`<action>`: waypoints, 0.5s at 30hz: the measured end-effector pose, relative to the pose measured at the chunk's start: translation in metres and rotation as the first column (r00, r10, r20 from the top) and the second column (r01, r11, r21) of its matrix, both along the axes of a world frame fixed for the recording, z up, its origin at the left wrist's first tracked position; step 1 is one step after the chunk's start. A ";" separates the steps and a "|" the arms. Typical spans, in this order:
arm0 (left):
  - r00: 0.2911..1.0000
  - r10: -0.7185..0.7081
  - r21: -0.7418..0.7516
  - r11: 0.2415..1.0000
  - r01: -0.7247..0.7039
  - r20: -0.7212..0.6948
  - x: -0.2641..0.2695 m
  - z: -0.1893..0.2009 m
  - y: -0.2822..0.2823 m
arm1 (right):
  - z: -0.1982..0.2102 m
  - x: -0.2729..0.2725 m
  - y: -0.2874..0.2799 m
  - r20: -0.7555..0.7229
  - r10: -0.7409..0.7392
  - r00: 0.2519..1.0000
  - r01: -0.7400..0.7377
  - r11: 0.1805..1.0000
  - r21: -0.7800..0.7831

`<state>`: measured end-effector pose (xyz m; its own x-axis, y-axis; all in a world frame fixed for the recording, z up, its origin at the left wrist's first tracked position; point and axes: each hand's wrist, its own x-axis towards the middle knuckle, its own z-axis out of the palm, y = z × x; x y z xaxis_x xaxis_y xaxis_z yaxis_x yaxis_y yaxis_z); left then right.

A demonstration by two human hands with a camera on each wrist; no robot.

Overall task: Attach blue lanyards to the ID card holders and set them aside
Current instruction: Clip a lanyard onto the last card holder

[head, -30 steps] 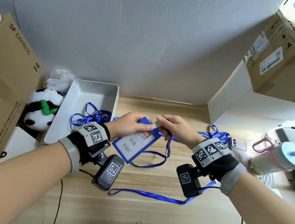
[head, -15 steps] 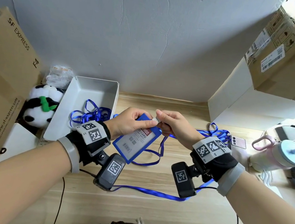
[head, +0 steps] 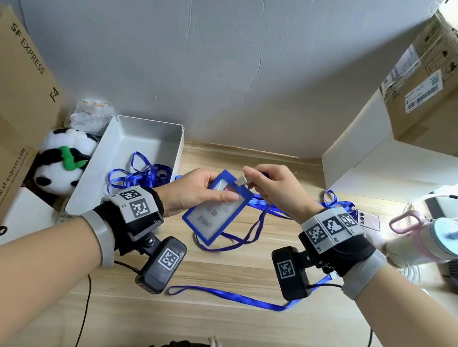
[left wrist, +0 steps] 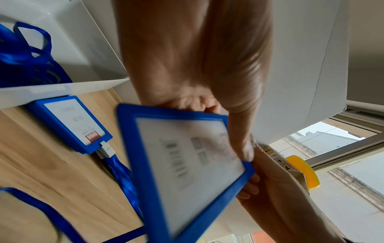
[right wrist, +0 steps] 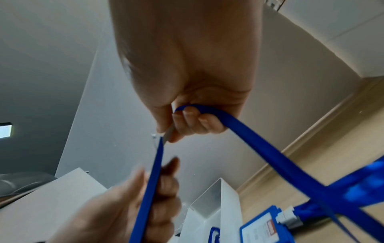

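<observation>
White tray (head: pixel 124 158) blocks left (lanyard (head: pixel 228 295) crosses near tabletop (head: pixel 229 329)).

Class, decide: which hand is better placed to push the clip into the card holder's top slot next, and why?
The right hand: it already pinches the small grey plastic clip of the blue lanyard at the top edge of the blue-framed ID card holder, which the left hand steadies.

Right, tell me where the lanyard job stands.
Done: one ID card holder lies on the desk with a lanyard clipped on. In hand: the left hand grips a second holder while the right hand pinches the lanyard clip at its top edge. Left: setting it aside; spare lanyards wait in the white tray.
</observation>
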<state>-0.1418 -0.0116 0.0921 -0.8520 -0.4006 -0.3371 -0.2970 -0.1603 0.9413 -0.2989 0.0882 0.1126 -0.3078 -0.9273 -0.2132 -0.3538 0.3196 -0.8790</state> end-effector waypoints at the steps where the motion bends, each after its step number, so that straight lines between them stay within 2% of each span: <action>1: 1.000 0.003 0.005 1.000 -0.004 0.024 0.002 -0.002 -0.002 | -0.001 -0.003 0.000 -0.060 -0.007 0.998 0.007 1.000 0.003; 2: 0.999 0.012 0.000 1.000 -0.012 0.045 0.004 -0.004 -0.003 | -0.001 -0.006 0.001 -0.085 -0.008 0.996 0.009 1.000 0.007; 7: 0.996 0.009 -0.063 0.998 -0.003 0.089 0.010 -0.004 -0.006 | -0.002 -0.010 0.006 0.001 0.092 0.996 -0.092 0.990 0.104; 15: 0.991 -0.063 -0.211 0.974 0.087 0.119 0.010 -0.003 -0.003 | -0.005 -0.006 0.000 -0.033 0.099 0.995 -0.091 0.978 0.188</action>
<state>-0.1317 -0.0141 0.0893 -0.8444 -0.4108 -0.3438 -0.4049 0.0694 0.9117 -0.3052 0.0887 0.1079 -0.2325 -0.8980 -0.3735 -0.4260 0.4392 -0.7910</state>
